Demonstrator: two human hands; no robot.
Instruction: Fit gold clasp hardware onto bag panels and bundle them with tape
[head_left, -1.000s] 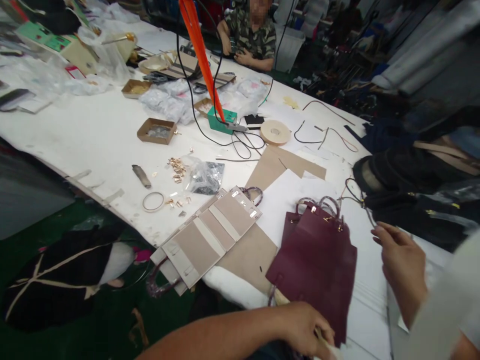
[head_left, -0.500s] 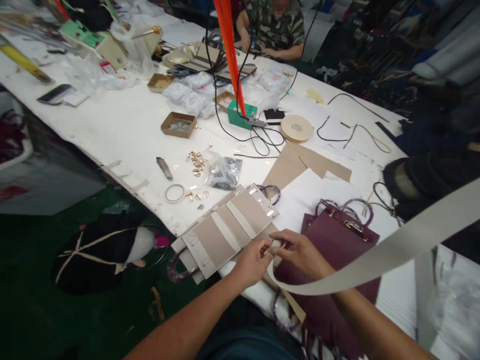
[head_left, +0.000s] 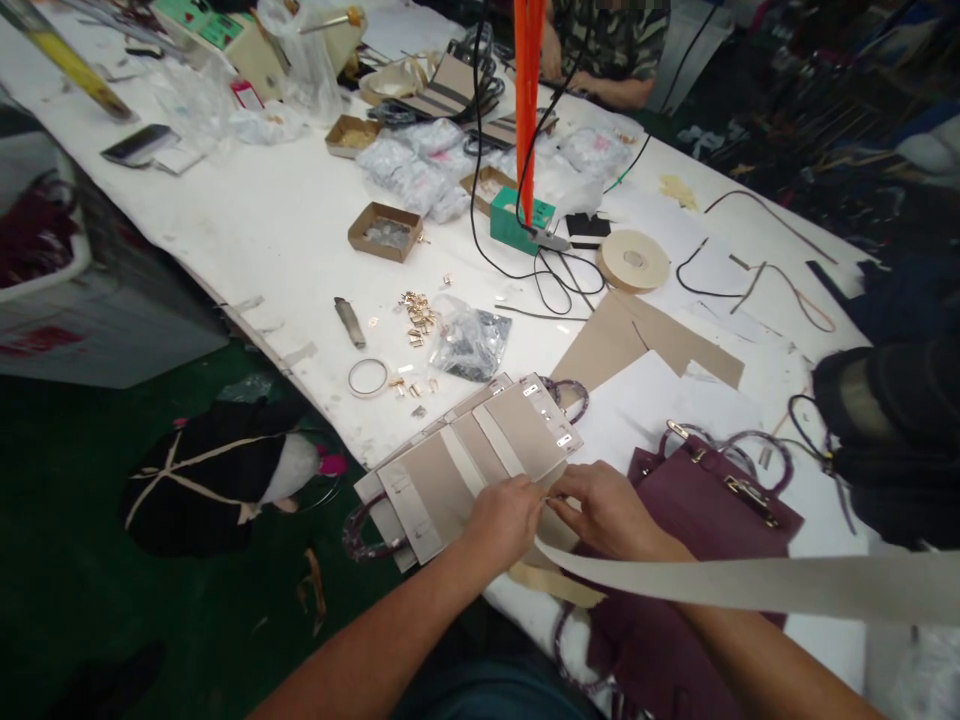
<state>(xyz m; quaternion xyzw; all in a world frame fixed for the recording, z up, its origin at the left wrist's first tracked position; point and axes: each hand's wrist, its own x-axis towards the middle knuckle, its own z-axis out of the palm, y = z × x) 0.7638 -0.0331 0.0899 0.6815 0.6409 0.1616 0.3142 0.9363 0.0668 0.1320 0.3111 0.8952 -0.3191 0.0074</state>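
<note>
A long, pale beige strip (head_left: 742, 583) runs in from the right and curves up to my hands. My left hand (head_left: 508, 518) is closed, thumb and fingers pinched at the strip's end. Fingertip to fingertip with it, my right hand (head_left: 609, 512) also pinches there; the exact grip is partly hidden. Under and beyond my left hand lies a flat beige bag panel (head_left: 427, 480) with two lighter bands, metal fittings and dark purple wrapped handles. A burgundy handbag (head_left: 727, 530) with gold hardware lies to the right, partly beneath the strip and my right forearm.
On the white table (head_left: 277, 265) are gold metal fittings (head_left: 417, 318), a plastic bag (head_left: 471, 340), a tape ring (head_left: 367, 377) and a cardboard box (head_left: 385, 232). A tape roll (head_left: 634, 262) lies near hanging orange cords (head_left: 527, 110). Across the table sits a person (head_left: 611, 50) in camouflage.
The view has shifted, so the table things sit further right. The strip now hangs lower and flatter, and my hands remain together at its end, fingers drawn closer.
</note>
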